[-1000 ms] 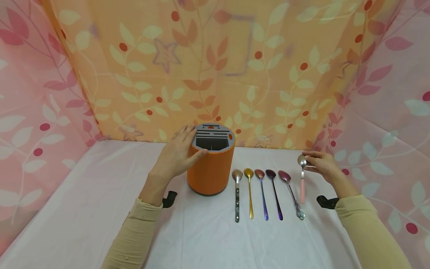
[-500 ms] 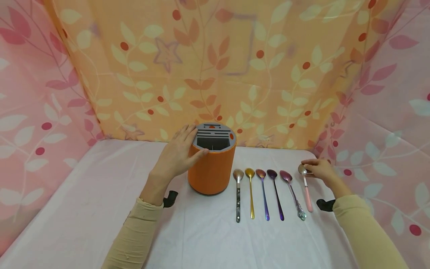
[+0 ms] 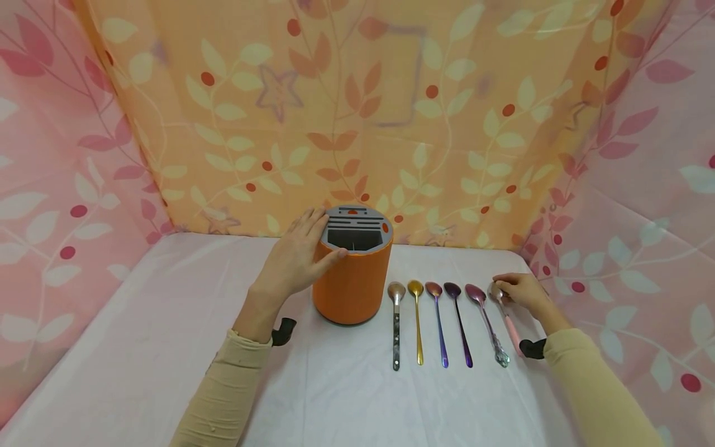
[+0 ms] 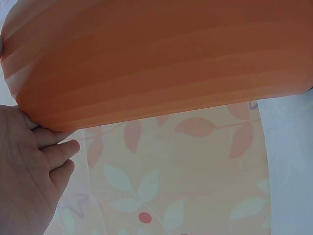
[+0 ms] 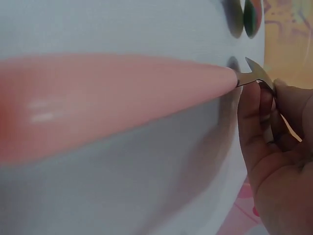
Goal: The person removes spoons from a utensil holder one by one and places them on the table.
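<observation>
While the holder [image 3: 352,273] is steadied by the left hand [image 3: 293,261], fingers curved round its rim, the pink spoon [image 3: 509,323] is pinched at its bowl end by the right hand [image 3: 516,292] on the cloth, beside five other spoons [image 3: 441,323]. It is best set down parallel to them, apart, before being released.

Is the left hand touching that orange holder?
Touching. The head view shows the left hand wrapped against the orange holder, thumb on its rim.
</observation>
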`<state>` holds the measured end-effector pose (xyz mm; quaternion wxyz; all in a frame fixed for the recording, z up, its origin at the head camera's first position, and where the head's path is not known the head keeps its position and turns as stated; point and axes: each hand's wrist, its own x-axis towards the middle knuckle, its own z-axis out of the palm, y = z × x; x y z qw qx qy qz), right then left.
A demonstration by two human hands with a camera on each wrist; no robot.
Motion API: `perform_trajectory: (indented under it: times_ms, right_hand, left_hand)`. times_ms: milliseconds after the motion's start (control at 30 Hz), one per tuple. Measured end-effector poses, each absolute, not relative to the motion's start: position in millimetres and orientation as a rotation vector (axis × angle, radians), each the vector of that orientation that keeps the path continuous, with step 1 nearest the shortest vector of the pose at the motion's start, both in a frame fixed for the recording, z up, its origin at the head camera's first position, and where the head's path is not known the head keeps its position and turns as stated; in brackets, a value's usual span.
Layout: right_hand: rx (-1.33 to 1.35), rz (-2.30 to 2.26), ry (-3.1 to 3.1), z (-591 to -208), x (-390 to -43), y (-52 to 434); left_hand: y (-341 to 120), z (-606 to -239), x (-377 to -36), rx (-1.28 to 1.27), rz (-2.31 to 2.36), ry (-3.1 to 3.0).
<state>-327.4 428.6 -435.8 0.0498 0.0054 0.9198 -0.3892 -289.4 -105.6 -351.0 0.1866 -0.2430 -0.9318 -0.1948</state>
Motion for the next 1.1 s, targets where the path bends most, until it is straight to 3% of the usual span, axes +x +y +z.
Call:
perform_trajectory:
  times_ms: [433, 1100]
  right_hand:
    - [0.031, -1.144, 2.898, -457.9, -334.7, 434.9]
    - [0.155, -1.213, 2.794, -451.8, -323.7, 433.7]
  left_hand:
    - [-104.7, -351.2, -290.0, -0.683, -0.559, -2.62]
    - [-107.6, -352.5, -290.6, -0.691, -0.644, -2.634]
